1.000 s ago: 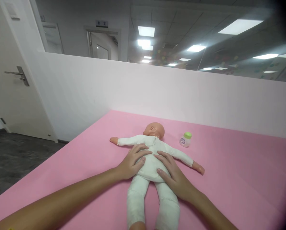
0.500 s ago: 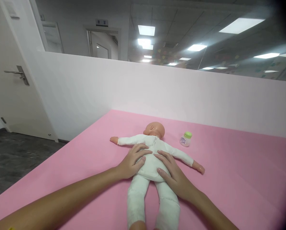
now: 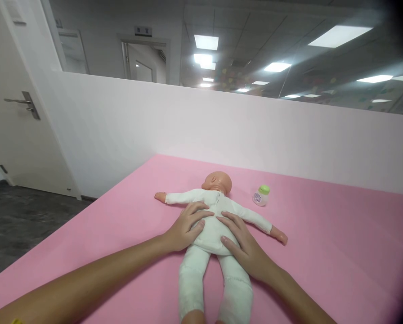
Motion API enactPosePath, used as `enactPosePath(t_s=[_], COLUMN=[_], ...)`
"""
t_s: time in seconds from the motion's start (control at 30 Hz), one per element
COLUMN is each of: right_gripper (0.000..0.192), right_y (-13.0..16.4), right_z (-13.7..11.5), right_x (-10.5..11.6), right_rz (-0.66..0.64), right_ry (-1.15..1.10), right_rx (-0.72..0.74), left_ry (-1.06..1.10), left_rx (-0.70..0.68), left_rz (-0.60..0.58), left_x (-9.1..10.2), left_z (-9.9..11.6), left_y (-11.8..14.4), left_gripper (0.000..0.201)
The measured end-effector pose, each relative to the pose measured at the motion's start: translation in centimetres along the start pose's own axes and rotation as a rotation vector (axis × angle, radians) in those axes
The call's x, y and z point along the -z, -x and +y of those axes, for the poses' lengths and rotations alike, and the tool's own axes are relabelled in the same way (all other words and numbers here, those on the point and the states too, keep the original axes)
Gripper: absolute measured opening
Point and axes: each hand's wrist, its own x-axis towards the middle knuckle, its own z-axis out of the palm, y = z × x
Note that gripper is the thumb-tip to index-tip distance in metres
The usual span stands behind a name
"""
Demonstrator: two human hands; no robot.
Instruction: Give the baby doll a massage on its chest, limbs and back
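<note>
A baby doll point(image 3: 210, 234) with a white cloth body lies face down on a pink table top point(image 3: 127, 216). Its bald head is turned to the left, its arms are spread wide and its legs point toward me. My left hand point(image 3: 188, 227) rests on the left side of the doll's back, fingers stretched out and lying flat. On the right side of the back lies my right hand point(image 3: 244, 245), its fingers also extended and slightly apart. Neither hand grips anything. The doll's feet are cut off by the bottom edge of the view.
A small clear bottle point(image 3: 261, 196) with a green cap stands to the right of the doll's head. Behind the table runs a low white wall point(image 3: 201, 121) with glass above it. A door point(image 3: 26, 103) is at the left, over a dark floor point(image 3: 15, 220).
</note>
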Motion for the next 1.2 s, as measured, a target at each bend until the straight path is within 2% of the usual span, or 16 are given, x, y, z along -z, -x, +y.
enactPosePath(t_s=[1.2], right_gripper=[0.052], right_y=[-0.01], right_z=[-0.18], right_x=[0.12], right_rz=[0.005], right_ry=[0.003], right_rx=[0.012], left_ry=[-0.02], left_rx=[0.0], left_rz=[0.003], left_x=[0.07], left_z=[0.19], left_y=[-0.03], left_gripper=[0.038])
